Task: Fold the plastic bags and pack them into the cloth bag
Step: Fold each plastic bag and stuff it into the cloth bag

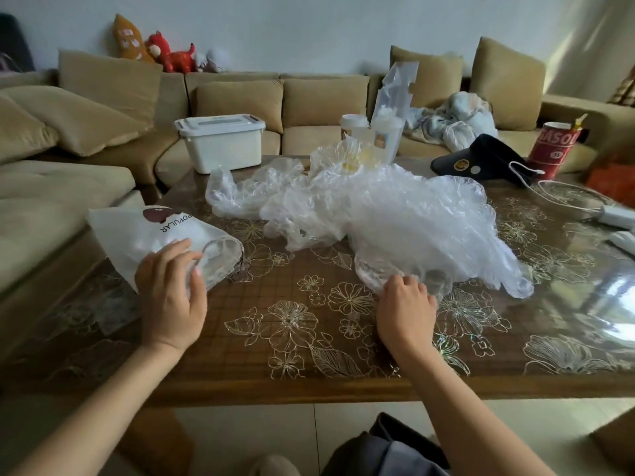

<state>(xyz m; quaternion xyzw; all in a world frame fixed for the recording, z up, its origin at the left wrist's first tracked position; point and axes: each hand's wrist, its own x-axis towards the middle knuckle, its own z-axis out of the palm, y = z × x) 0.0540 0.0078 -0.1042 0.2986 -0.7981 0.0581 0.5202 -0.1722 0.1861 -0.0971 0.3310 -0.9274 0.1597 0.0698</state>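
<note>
Brown tabletop (292, 365) with a flower-patterned clear cover fills the view, and a tan sofa (309, 101) wraps behind it. Clear plastic bags (378, 214) lie in one crumpled heap at its middle, and everything else is placed from that heap.

Left of the heap lies the one white cloth bag (137, 231), on its side with its mouth toward the heap. Some clear plastic already shows inside the mouth. The left hand (170, 297) has its fingers and thumb curled on the mouth's edge, holding it. The right hand (405, 307) is closed on the heap's near edge, pinching a fold of the nearest bag.

This looks like the changeover between packing one bag and taking the next. The next move likely calls for pulling that bag free of the tangle without dragging the others, then smoothing it flat on the bare wood in front of the heap before folding.

Counted: two hands, one cloth bag, and several plastic bags, at least three lumps, though the exact number cannot be told. Behind the heap stand one lidded white box (223, 142) and two cups (387, 134). Right of it are one dark cap (481, 159) and one red can (553, 149).
</note>
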